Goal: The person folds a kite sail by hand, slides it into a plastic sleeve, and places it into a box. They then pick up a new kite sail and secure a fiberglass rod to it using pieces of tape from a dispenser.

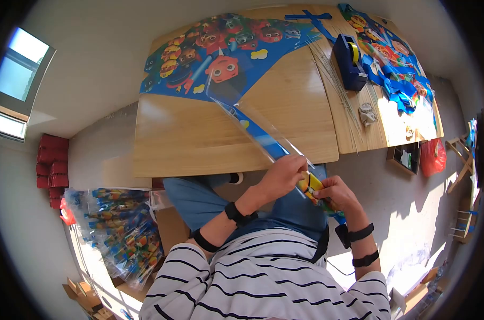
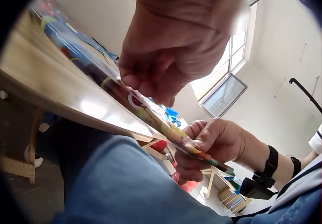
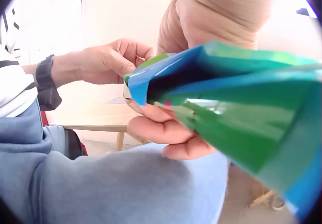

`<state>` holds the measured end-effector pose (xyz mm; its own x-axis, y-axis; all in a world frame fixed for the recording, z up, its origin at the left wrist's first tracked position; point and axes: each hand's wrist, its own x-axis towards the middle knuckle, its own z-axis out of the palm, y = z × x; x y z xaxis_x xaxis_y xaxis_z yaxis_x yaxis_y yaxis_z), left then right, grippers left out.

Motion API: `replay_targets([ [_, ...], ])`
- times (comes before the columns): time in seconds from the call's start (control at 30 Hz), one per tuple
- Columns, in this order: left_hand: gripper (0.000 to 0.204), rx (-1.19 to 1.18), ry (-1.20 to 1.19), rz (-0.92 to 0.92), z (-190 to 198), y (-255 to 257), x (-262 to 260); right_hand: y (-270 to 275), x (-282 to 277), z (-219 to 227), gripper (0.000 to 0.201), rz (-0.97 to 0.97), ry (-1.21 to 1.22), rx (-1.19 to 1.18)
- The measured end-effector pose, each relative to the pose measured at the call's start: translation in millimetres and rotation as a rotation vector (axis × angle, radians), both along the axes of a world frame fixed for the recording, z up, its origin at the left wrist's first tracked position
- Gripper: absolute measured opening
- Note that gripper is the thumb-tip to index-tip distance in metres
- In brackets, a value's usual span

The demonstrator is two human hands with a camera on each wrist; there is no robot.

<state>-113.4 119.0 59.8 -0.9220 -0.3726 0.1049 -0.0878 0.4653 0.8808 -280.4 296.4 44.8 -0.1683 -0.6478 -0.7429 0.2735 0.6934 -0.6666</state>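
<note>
My left hand point(image 1: 280, 178) pinches the edge of a long clear plastic sleeve point(image 1: 274, 133) that runs from the table down to my lap. Inside the sleeve lies part of a blue printed strip. My right hand point(image 1: 340, 194) grips a folded, colourful printed sheet point(image 1: 312, 184) at the sleeve's near end. In the left wrist view, the thumb and fingers of the left hand point(image 2: 173, 43) meet on the bundle point(image 2: 146, 110), with the right hand point(image 2: 216, 143) around its lower end. The right wrist view shows the sheet's green and blue folds point(image 3: 241, 118) hanging open beside the right hand point(image 3: 211, 20).
A large printed sheet point(image 1: 172, 58) covers the table's far left. To the right are a tape dispenser point(image 1: 350, 66), thin rods point(image 1: 335, 80), blue ribbons point(image 1: 402, 93) and a crumpled piece point(image 1: 367, 114). Packed bundles point(image 1: 124, 234) lie low on the left; the table's front edge point(image 1: 231, 173) is near my knees.
</note>
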Motion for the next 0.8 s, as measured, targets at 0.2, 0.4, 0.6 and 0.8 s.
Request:
replay_targets([
  [0.2,0.032,0.334,-0.172,0.665,-32,-35,57,-2,12,10,0.017,-0.07,-0.067,-0.046],
  [0.4,0.033,1.201,-0.053,0.436,-45,-23,38,-24,33,11,0.017,-0.055,-0.043,-0.09],
  [0.6,0.032,1.212,-0.021,0.454,-55,-17,33,-29,41,14,0.022,0.013,0.056,-0.116],
  [0.8,0.035,1.18,0.019,0.485,-82,-53,40,56,21,32,0.026,0.092,0.183,-0.283],
])
